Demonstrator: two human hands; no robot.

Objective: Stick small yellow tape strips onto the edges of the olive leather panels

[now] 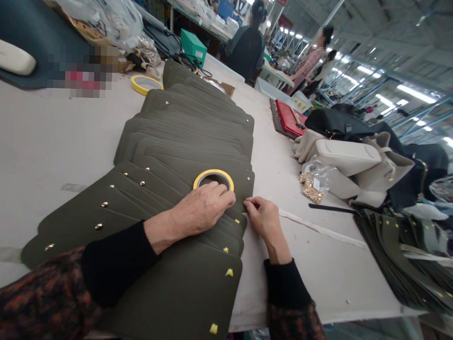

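Dark olive panels (169, 307) lie overlapped in a long fanned row, with gold studs along the left side and small yellow tape bits (229, 272) near the right edges. My left hand (201, 206) is closed around the near side of a yellow tape roll (214, 172) resting over the panels. My right hand (262, 216) pinches at the right edge of a panel, beside the roll; what is between its fingertips is too small to make out.
Another yellow tape roll (146, 84) lies at the far end. A green box (193, 47) stands behind. On the right are cream bags (348, 157), a bag of gold fittings (313, 188) and dark strips (390, 255). People are in the background.
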